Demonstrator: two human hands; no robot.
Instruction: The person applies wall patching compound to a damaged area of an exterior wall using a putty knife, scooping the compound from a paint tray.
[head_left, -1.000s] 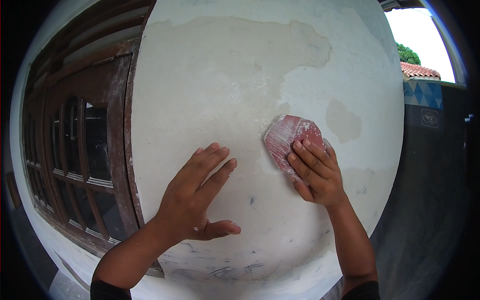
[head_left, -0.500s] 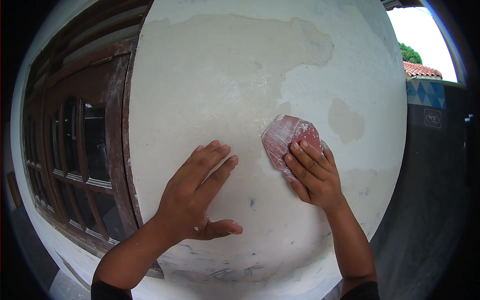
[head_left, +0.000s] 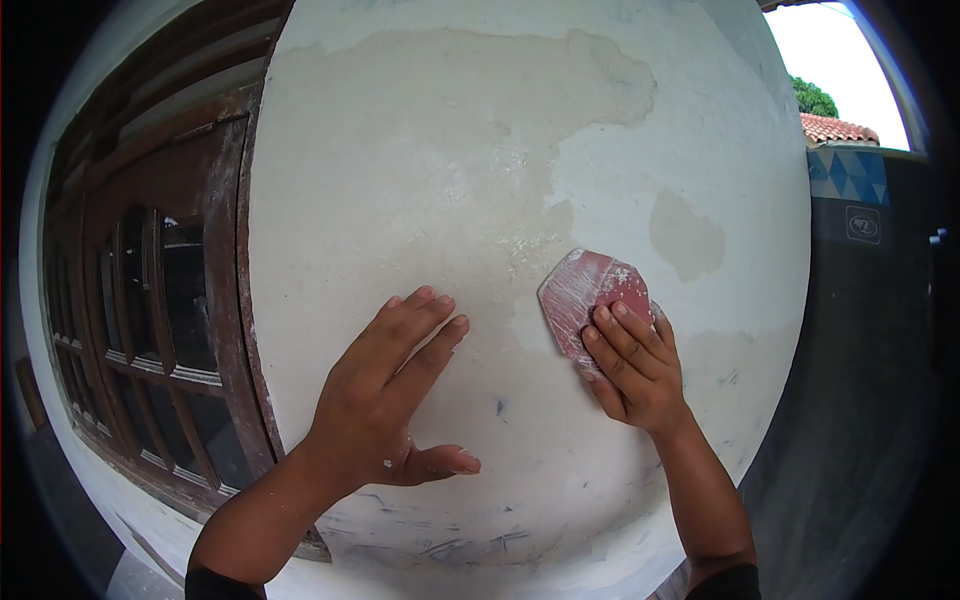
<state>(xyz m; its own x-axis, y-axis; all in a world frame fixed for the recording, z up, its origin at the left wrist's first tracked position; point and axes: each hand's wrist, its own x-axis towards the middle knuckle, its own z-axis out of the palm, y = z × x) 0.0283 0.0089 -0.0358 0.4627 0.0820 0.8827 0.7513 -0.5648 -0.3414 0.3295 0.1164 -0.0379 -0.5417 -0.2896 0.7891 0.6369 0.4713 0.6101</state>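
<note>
My right hand (head_left: pixel 640 365) presses a flat reddish putty spreader (head_left: pixel 590 285) against the wall, fingers laid over its lower right part. White putty streaks and crumbs cover the spreader's face. To the left, my left hand (head_left: pixel 385 395) is open and empty, its fingers stretched upward and thumb apart, right at the wall surface. White specks show on its thumb and fingers. Between and above the hands, the white wall (head_left: pixel 400 200) carries beige patches and small shiny marks.
A brown wooden window frame (head_left: pixel 225 300) with dark panes borders the wall on the left. Dark scuffs mark the wall's lower part. Beyond its right edge stand a dark panel (head_left: pixel 860 320) with a blue patterned strip, a tiled roof (head_left: pixel 838 128) and a tree (head_left: pixel 815 97).
My right hand and the spreader have moved slightly down and to the right along the wall. My left hand stays nearly in place. The view has shifted a little.
</note>
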